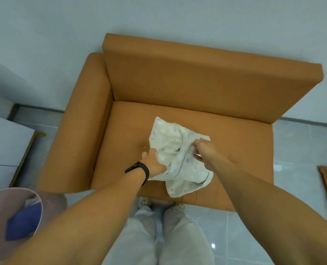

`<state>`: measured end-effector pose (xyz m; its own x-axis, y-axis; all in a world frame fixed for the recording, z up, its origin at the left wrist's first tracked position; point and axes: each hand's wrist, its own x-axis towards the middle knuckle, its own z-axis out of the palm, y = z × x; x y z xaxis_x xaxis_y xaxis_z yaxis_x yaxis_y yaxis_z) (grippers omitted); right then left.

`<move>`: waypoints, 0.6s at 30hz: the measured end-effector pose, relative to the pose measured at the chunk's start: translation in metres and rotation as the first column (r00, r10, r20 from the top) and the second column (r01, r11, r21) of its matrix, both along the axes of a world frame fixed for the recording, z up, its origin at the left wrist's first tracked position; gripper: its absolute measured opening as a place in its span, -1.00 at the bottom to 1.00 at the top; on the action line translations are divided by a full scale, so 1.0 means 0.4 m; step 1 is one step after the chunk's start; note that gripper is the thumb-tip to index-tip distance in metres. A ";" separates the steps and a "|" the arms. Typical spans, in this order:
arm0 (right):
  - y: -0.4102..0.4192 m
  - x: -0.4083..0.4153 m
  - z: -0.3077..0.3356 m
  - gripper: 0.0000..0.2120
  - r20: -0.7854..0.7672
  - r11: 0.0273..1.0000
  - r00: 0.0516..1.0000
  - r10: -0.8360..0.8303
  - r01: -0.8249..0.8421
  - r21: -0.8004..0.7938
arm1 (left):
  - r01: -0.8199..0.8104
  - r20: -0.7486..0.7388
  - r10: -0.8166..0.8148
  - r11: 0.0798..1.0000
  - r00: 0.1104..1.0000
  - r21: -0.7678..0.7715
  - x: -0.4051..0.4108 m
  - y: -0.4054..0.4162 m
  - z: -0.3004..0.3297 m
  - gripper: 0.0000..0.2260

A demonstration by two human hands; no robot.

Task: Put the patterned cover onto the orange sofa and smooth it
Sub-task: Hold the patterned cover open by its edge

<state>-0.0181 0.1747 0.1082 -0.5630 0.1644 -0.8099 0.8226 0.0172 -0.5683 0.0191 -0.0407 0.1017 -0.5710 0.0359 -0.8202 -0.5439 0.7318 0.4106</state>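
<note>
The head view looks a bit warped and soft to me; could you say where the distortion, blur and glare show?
Head view: wide-angle bending bows the sofa edges; the basket at lower left is blurred; both hands are soft on the cover; a small glare spot sits on the floor tile.

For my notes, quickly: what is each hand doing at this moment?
Left hand: closed, gripping the left side of the cover.
Right hand: closed, fingers pinching the cover's right side.
</note>
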 end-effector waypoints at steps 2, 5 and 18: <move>-0.025 0.007 0.037 -0.94 -0.024 0.997 0.998 -0.060 0.059 -0.047 | -0.053 0.032 0.052 0.998 0.998 0.027 0.012 -0.015 0.008 -0.16; -0.050 -0.006 0.081 -0.91 -0.068 0.990 0.992 -0.111 0.103 -0.101 | -0.183 0.116 0.167 0.973 0.979 0.142 0.023 -0.015 0.010 -0.12; -0.080 0.064 0.194 -0.61 -0.231 0.997 0.970 0.070 -0.066 0.027 | -0.264 -0.182 0.339 0.902 0.923 0.342 -0.003 0.020 0.103 -0.84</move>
